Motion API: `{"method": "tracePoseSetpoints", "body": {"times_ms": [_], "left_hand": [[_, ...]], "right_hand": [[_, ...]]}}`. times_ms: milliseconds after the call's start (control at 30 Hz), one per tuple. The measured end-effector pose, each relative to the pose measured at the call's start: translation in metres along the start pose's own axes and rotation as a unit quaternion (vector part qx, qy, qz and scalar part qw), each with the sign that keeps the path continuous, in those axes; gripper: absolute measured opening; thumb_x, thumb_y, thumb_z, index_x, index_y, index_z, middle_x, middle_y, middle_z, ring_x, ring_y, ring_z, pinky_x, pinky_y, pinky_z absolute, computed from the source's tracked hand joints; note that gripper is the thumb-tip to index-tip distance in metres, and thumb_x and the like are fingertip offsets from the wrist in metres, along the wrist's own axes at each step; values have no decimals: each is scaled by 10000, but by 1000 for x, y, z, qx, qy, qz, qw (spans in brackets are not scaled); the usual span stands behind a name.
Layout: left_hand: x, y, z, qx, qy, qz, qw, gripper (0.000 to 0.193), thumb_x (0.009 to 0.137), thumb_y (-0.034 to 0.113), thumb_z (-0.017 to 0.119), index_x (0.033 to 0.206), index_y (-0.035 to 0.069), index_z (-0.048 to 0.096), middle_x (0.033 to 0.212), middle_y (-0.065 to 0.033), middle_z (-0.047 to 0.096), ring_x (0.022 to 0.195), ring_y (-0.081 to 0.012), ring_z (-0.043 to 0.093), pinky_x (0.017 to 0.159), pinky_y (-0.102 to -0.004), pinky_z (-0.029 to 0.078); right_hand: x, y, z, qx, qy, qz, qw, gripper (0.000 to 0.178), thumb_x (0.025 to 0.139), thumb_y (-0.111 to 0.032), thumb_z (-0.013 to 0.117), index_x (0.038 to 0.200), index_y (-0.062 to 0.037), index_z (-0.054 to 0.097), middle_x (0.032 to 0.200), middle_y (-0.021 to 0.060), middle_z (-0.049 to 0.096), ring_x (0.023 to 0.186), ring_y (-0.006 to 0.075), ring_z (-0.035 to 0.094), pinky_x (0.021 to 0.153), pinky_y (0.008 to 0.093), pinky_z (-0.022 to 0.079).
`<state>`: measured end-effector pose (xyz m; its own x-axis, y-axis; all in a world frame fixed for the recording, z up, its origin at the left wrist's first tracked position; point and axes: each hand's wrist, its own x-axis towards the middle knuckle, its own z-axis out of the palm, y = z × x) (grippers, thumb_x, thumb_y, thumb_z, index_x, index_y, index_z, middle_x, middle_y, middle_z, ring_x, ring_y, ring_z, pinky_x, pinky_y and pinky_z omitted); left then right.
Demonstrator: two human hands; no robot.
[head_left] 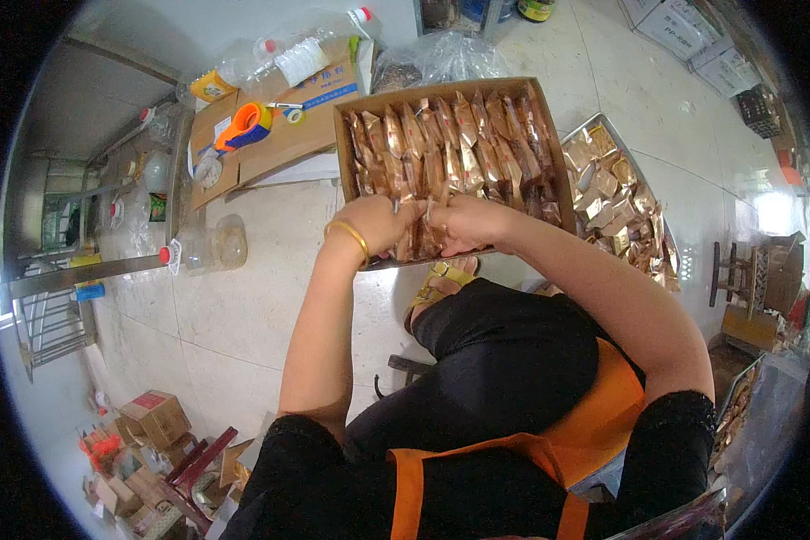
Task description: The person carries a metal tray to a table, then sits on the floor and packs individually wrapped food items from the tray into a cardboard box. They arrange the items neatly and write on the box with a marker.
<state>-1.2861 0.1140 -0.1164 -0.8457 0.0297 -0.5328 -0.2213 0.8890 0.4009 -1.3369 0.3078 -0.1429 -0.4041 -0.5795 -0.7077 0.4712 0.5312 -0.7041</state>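
A cardboard box [343, 153] in front of me is packed with upright copper-gold foil packets [463, 126] in close rows. At its near side, my left hand [375, 222], with a yellow bangle at the wrist, is closed with its fingers pinched on a packet. Beside it my right hand [468, 221] is closed too, gripping a packet just to the right. The two hands nearly meet, thumbs facing each other. Some fingertips are hidden down among the packets.
Right of the box, a metal tray [623, 144] holds loose foil packets. An orange tape dispenser [246, 124] lies on flattened cardboard [274, 155] at the left, with clear plastic bottles [261, 67] behind. A large plastic jug [229, 243] stands on the floor. Cartons [156, 418] are heaped lower left.
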Motion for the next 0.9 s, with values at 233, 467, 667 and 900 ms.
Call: {"method": "tracePoseSetpoints", "body": {"times_ms": [233, 467, 667, 900], "left_hand": [[31, 4, 54, -275, -134, -73, 949, 717, 960, 647, 437, 802, -26, 630, 629, -53, 572, 592, -152, 598, 556, -318, 516], [43, -5, 76, -225, -97, -14, 969, 731, 984, 606, 380, 1178, -64, 599, 1131, -250, 619, 1094, -317, 580, 955, -358, 429], [54, -11, 95, -170, -109, 54, 978, 625, 1036, 505, 260, 1391, 61, 522, 1402, -229, 515, 1345, -367, 441, 1149, -416, 278], [39, 18, 68, 44, -82, -5, 996, 616, 915, 564, 558, 1047, -20, 701, 967, -314, 667, 983, -445, 641, 856, -463, 486]], "right_hand": [[2, -10, -17, -320, 87, -23, 943, 500, 892, -466, 613, 873, 23, 713, 859, 229, 710, 791, 295, 726, 658, 393, 580], [-27, -21, -61, -416, 201, -110, 880, 386, 814, -393, 736, 878, -25, 638, 827, 138, 686, 796, 250, 695, 688, 381, 549], [-142, -20, -187, -104, 330, -161, 924, 359, 891, -397, 701, 953, -57, 605, 813, 41, 648, 733, 86, 608, 675, 232, 510], [-300, 268, -308, -181, 591, 134, 775, 348, 821, -339, 714, 925, -8, 699, 747, 130, 692, 657, 192, 650, 638, 339, 528]]}}
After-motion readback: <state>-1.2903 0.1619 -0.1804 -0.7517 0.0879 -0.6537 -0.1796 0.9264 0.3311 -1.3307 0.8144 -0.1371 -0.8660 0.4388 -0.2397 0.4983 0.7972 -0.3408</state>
